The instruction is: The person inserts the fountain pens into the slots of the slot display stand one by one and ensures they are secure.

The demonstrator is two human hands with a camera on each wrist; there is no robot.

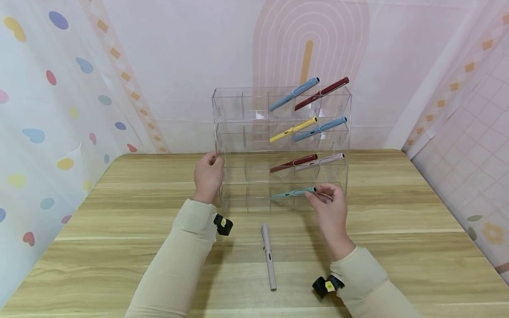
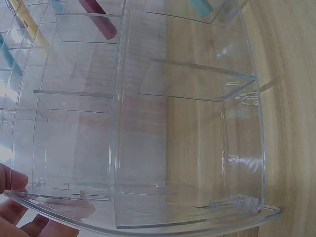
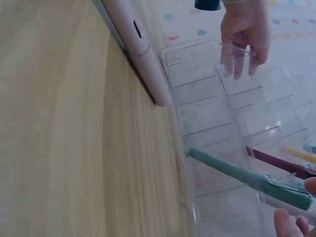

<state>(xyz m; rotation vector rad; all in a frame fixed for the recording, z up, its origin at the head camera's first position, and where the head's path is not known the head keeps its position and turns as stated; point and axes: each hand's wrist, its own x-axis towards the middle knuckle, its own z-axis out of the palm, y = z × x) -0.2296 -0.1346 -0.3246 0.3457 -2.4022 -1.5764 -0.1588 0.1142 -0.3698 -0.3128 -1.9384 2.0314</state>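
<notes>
A clear acrylic pen rack [image 1: 258, 152] with several tiers stands on the table. My left hand [image 1: 208, 176] grips its left side panel, thumb on one face and fingers on the other in the left wrist view. In the lowest tier lies a teal pen [image 1: 288, 194], slanted, its cap end toward the right. My right hand [image 1: 332, 212] pinches that cap end between thumb and fingers. A pale pink pen [image 1: 268, 260] lies on the table in front of the rack, between my forearms.
Higher tiers hold a dark red pen [image 1: 292, 163], another pale pink pen [image 1: 328, 160], a yellow pen [image 1: 292, 130], a blue pen [image 1: 294, 93] and more. All sit in the rack's right half. Behind the wooden table [image 1: 397, 247] hangs a patterned cloth [image 1: 179, 66].
</notes>
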